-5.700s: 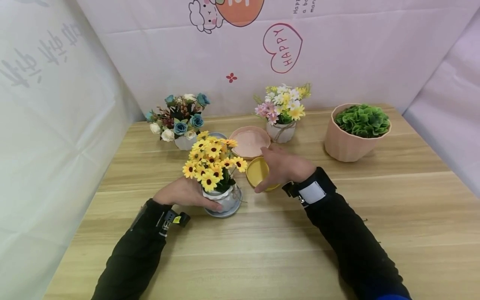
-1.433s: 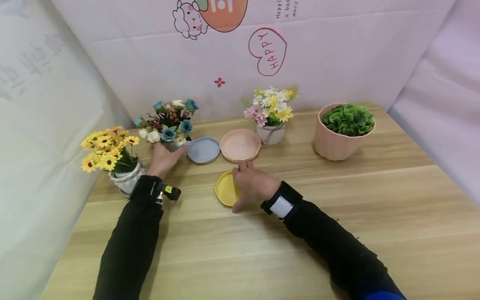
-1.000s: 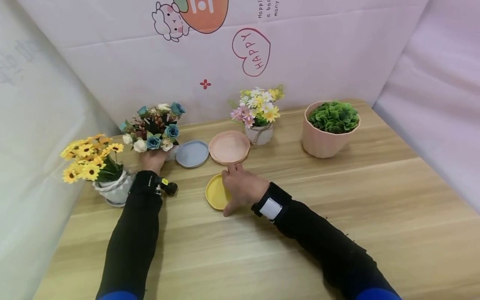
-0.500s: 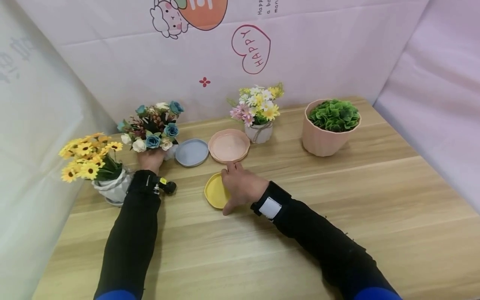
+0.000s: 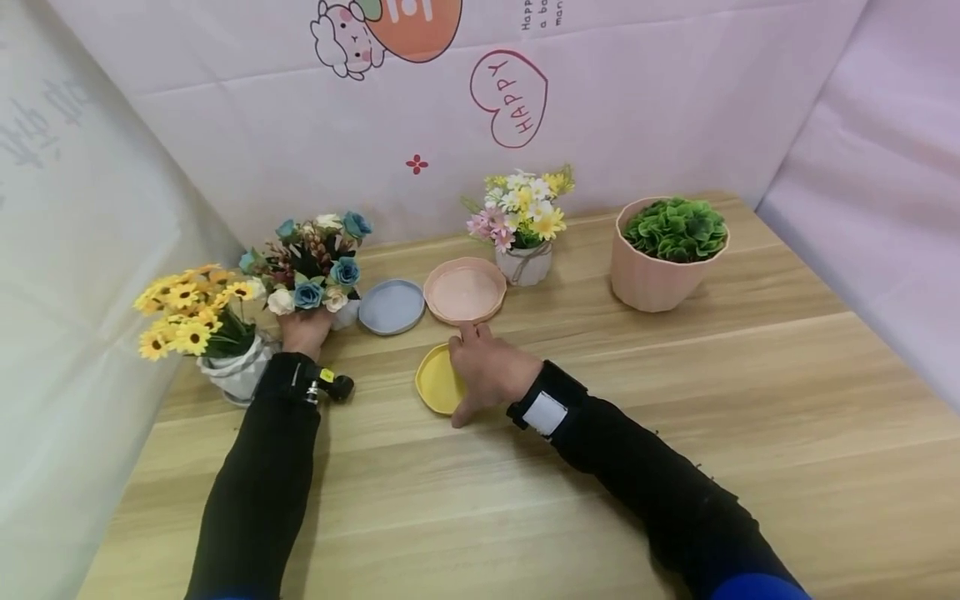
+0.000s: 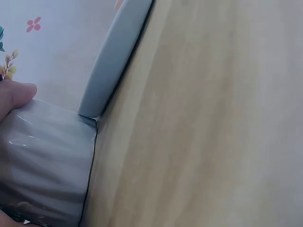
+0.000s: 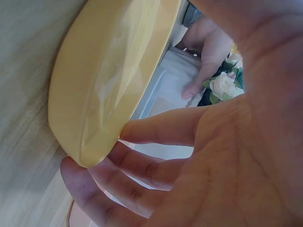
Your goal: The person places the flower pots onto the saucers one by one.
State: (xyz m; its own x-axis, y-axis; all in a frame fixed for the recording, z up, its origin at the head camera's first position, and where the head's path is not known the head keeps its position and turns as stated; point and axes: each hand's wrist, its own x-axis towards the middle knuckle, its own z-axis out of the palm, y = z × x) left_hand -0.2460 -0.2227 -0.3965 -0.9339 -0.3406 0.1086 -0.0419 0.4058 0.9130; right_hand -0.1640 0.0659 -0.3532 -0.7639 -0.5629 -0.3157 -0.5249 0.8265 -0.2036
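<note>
My left hand grips the white pot of blue roses, left of centre in the head view; I should hold it low and upright so the blooms don't tip. My right hand curls its fingers round the yellow saucer at centre, tilting one edge off the table; I should steady it. I count four potted plants and three saucers.
</note>
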